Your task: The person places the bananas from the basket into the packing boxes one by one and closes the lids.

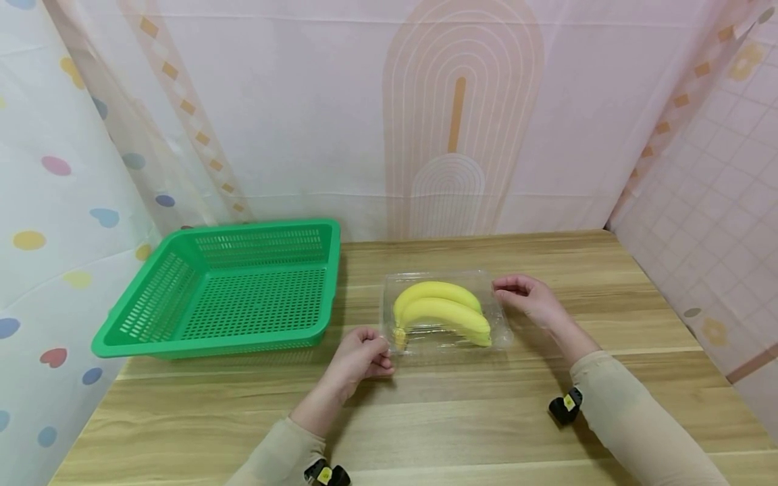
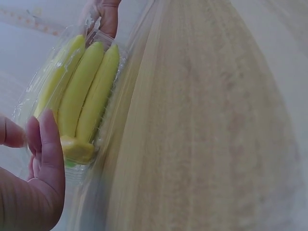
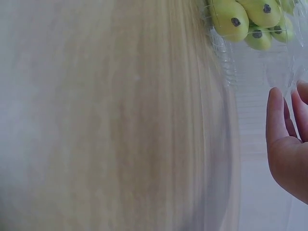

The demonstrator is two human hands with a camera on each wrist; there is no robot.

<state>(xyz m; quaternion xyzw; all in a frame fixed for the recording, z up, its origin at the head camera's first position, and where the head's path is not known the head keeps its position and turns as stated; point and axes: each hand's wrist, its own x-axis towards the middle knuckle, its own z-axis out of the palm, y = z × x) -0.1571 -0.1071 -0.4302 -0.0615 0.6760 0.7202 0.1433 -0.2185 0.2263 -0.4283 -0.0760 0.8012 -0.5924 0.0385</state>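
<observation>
A clear plastic clamshell box [image 1: 446, 351] lies on the wooden table with a bunch of yellow bananas [image 1: 446, 312] inside. The banana stem end is toward my left hand [image 1: 360, 358], whose thumb and fingers pinch the box's near left edge. At the far right side, my right hand [image 1: 530, 297] has its thumb and fingertips together on the box's rim. From the left wrist, the bananas [image 2: 79, 91] show through the plastic beyond the left fingers [image 2: 50, 149]. Dark banana tips [image 3: 235, 21] face the right fingers [image 3: 275, 115] in the right wrist view.
To the left stands a green slotted plastic basket [image 1: 255, 304], its inside bare. Patterned cloth [image 1: 292, 108] hangs behind the table and along both sides. The wooden tabletop [image 1: 450, 425] extends in front of the box.
</observation>
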